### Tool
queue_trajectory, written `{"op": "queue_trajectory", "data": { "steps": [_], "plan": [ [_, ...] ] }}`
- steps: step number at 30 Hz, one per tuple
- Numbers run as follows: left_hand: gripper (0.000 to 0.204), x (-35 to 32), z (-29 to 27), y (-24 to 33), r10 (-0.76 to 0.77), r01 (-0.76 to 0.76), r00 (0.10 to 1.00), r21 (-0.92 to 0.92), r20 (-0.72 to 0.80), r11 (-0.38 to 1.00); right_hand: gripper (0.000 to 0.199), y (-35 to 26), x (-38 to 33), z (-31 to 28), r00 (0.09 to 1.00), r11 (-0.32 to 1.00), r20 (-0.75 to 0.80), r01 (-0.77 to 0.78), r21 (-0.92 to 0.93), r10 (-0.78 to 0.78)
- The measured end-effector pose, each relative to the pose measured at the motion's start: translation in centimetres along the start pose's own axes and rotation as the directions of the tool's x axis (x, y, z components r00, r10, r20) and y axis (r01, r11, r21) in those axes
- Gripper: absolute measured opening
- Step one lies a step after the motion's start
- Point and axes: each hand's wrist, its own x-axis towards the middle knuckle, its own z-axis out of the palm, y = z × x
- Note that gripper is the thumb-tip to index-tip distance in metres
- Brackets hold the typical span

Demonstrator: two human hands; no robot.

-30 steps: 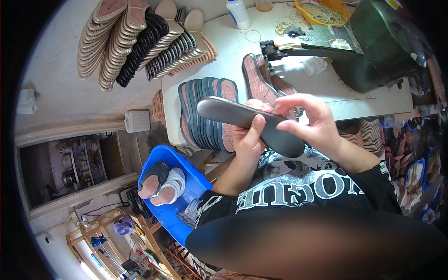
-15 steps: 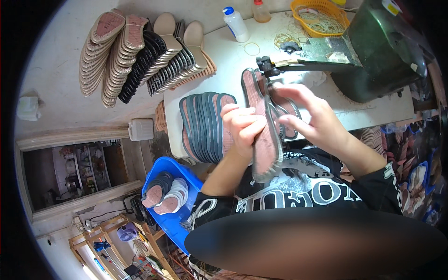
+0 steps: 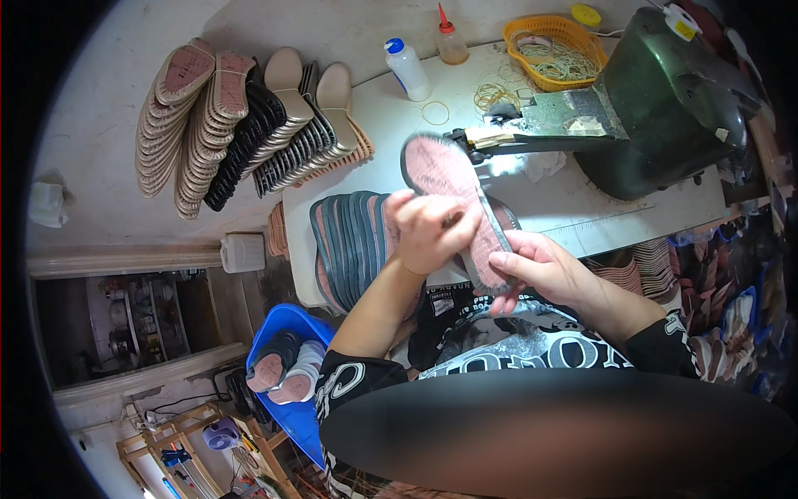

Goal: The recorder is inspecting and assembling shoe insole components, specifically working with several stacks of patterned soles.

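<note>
A shoe insole (image 3: 442,170) with a pink underside and a dark edge is held up over the front of the table. Its broad end points away from me. My right hand (image 3: 540,268) grips the narrow end, thumb on top and fingers beneath. Curled fingers of my left hand (image 3: 434,229) are closed at the insole's left middle, blurred a little by motion. Just left of that hand, a row of dark-edged insoles (image 3: 353,237) stands packed on the table. Behind the held insole, part of another dark-edged piece (image 3: 504,214) shows; the rest is hidden.
A green machine (image 3: 657,108) with an arm reaches over the white table (image 3: 607,224). At the back are a white bottle (image 3: 406,71), a red-tipped bottle (image 3: 450,41) and a yellow basket (image 3: 555,54) of rubber bands. Bundled soles (image 3: 233,116) lie far left; a blue bin (image 3: 278,320) stands near left.
The insole has turned, its pink face now more toward view and its broad end away from me. My right hand, apart and open before, has closed on the narrow end.
</note>
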Motion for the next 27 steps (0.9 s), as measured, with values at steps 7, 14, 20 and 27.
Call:
{"op": "queue_trajectory", "data": {
  "steps": [7,14,20,27],
  "plan": [
    [0.03,2.3,2.6,-2.4,-0.906,0.681,0.037,-0.674,0.423,-0.287,0.026,0.8,1.0,-1.2,0.981,0.99,-0.135,0.14,0.009,-0.138],
    [0.064,2.1,7.4,-5.9,-0.829,0.859,0.041,-0.444,0.558,-0.256,0.027,0.7,1.8,-1.2,0.969,0.984,-0.181,0.177,0.02,-0.17],
    [0.06,2.4,8.1,-6.9,-0.804,0.806,0.021,-0.486,0.595,-0.338,0.03,0.6,1.6,-1.5,0.96,0.98,-0.204,0.2,0.015,-0.193],
    [0.033,5.2,8.1,-6.7,-0.706,0.665,0.128,-0.589,0.696,-0.46,0.03,0.8,2.1,-2.9,0.964,0.968,-0.199,0.205,0.146,-0.174]
  ]
}}
